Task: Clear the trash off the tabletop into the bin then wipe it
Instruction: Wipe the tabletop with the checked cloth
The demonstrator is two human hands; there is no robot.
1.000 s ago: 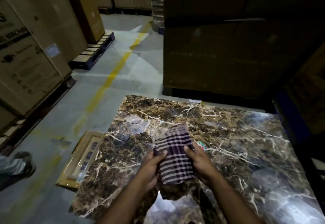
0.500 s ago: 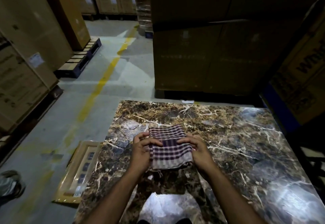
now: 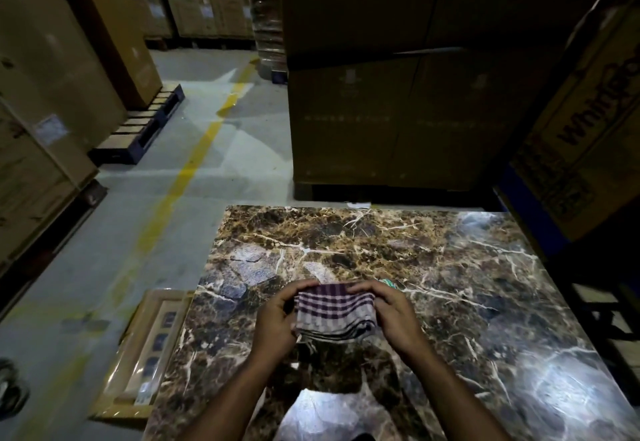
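We see both hands over the near middle of the marble bench (image 3: 450, 267). Left hand (image 3: 275, 323) and right hand (image 3: 394, 316) each grip one side of the folded checked cloth (image 3: 334, 312), fingers curled over its top edge. A small green scrap (image 3: 389, 283) lies just beyond the right hand.

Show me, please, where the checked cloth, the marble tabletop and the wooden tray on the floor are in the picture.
checked cloth (image 3: 334, 312): head view, middle of the folded cloth between both hands.
marble tabletop (image 3: 450, 267): head view, bare stretch beyond the hands.
wooden tray (image 3: 138, 329): head view, its left rim, on the floor left of the table.
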